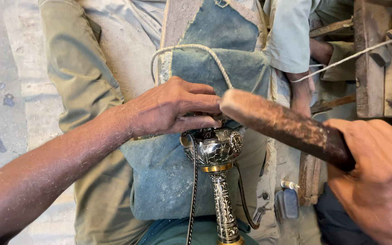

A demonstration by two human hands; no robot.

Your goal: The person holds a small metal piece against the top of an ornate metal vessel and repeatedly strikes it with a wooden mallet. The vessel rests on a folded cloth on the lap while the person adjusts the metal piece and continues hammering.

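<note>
My left hand (pixel 171 109) rests over the top of an engraved silver and brass metal piece (pixel 214 149), a cup-shaped bowl on a patterned stem, with fingers curled at its rim. My right hand (pixel 377 177) grips a thick, worn wooden handle (pixel 286 127) whose rounded end lies just above the bowl, close to my left fingertips. A dusty blue cloth pad (pixel 169 181) lies under the piece, across my lap. What the left fingers pinch is hidden.
A pale cord (pixel 191 47) loops over the blue cloth. A taut string (pixel 355 54) runs to a wooden frame (pixel 382 63) at the upper right. Another person's hand (pixel 320 50) and sleeve show beside it. Grey floor (pixel 1 68) lies at the left.
</note>
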